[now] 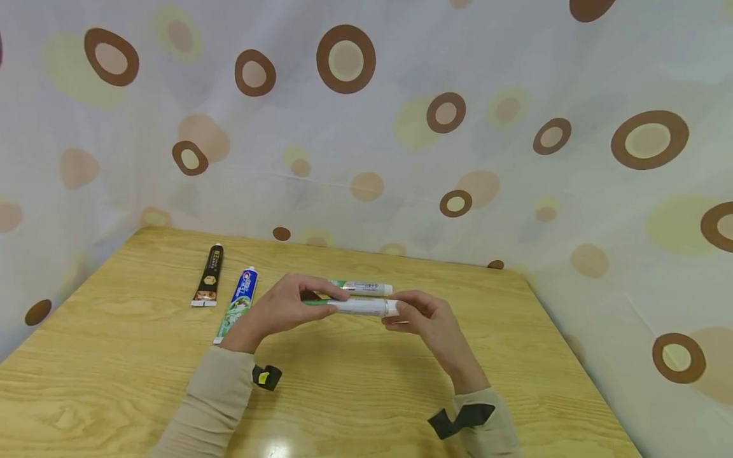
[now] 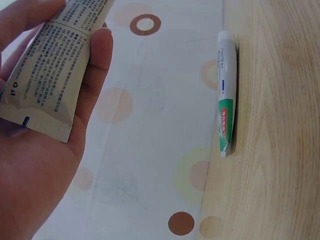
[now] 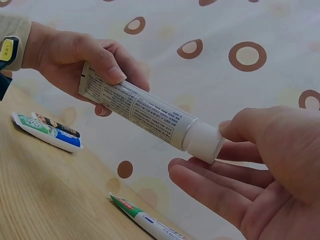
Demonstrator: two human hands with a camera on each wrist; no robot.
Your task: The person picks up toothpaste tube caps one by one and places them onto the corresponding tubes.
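Observation:
My left hand (image 1: 289,304) grips a white toothpaste tube (image 1: 361,306) by its crimped end, thumb on one face and fingers behind. The tube is raised off the table, its printed back turned toward the right wrist camera. At the other end my right hand (image 1: 426,321) pinches the white cap (image 3: 204,142) between thumb and fingers. The cap sits on the tube. Just behind, a second white and green toothpaste tube (image 1: 369,289) lies on the table; in the left wrist view it shows whole.
To the left lie a blue and green toothpaste tube (image 1: 236,306) and a black toothpaste tube (image 1: 209,277). The wooden table (image 1: 355,401) backs onto a pale curtain (image 1: 389,152) with brown rings, which also runs along both sides.

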